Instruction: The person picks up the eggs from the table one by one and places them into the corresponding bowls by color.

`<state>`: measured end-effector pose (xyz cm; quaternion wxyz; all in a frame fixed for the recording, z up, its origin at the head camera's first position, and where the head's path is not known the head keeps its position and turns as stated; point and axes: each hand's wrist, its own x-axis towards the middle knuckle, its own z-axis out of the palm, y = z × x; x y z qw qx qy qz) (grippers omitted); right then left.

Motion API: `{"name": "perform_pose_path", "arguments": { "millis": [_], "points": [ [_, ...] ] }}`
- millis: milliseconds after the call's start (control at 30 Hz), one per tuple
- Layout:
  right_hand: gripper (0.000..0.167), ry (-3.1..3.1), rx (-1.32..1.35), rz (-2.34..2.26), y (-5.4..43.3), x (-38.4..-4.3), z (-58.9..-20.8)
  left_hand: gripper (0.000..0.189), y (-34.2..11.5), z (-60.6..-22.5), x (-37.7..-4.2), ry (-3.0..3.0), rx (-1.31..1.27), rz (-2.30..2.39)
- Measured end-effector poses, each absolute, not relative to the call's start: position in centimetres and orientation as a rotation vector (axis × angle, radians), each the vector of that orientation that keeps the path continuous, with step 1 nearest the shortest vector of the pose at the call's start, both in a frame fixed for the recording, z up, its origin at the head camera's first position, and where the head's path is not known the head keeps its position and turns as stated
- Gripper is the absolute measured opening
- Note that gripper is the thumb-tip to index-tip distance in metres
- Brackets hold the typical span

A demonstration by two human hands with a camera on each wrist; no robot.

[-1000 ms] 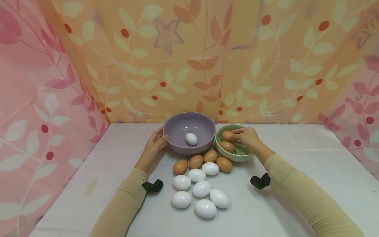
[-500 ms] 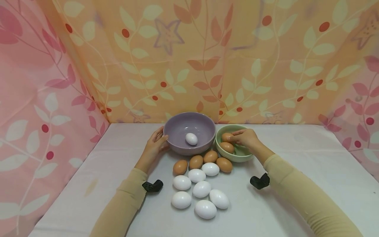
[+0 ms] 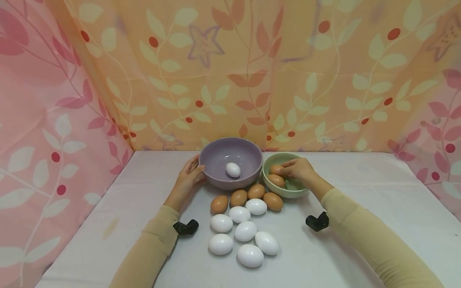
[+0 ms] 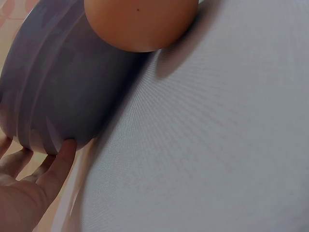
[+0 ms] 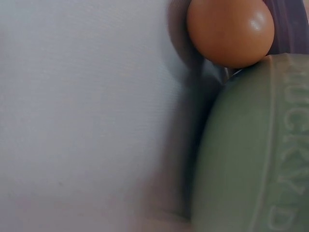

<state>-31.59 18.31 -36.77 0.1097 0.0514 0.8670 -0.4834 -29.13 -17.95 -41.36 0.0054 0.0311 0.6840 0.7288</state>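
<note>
My left hand [image 3: 188, 176] rests against the left side of the purple bowl [image 3: 212, 178], fingertips touching its outer wall, as the left wrist view also shows. A single white egg [image 3: 233, 170] lies inside that bowl. My right hand [image 3: 299, 170] reaches into the smaller green bowl [image 3: 288, 193] and pinches a brown egg [image 3: 275, 169], partly covered by the fingers. Another brown egg [image 3: 276, 181] sits in front of it in the same bowl. In the right wrist view only the outside of the green bowl [image 5: 231, 159] shows, without the hand.
Several brown eggs [image 3: 239, 198] lie in a row before the bowls. Several white eggs [image 3: 245, 231] are grouped nearer on the white tablecloth [image 3: 144, 176]. A brown egg [image 4: 142, 24] stands close to the purple bowl in the left wrist view. Patterned cloth [image 3: 230, 80] hangs behind.
My right hand has shifted slightly down and left within the green bowl, with the pinched brown egg. The left hand stays on the purple bowl.
</note>
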Motion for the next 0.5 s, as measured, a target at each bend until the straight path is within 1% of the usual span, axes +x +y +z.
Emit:
{"name": "perform_pose_path", "arguments": {
  "millis": [67,300,500],
  "points": [
    [0.049,2.546,0.136,-1.43,18.4,-31.4,-36.6,0.059,-17.9,-41.3,-29.1,2.142,0.092,2.278],
    [0.045,2.621,0.04,-1.428,18.7,-30.1,-35.3,0.059,-17.8,-41.2,-28.9,2.152,0.08,2.273],
    [0.047,2.598,-0.042,-1.516,19.1,-28.6,-34.2,0.06,-17.9,-41.1,-29.0,2.155,0.084,2.269]
  ]
}}
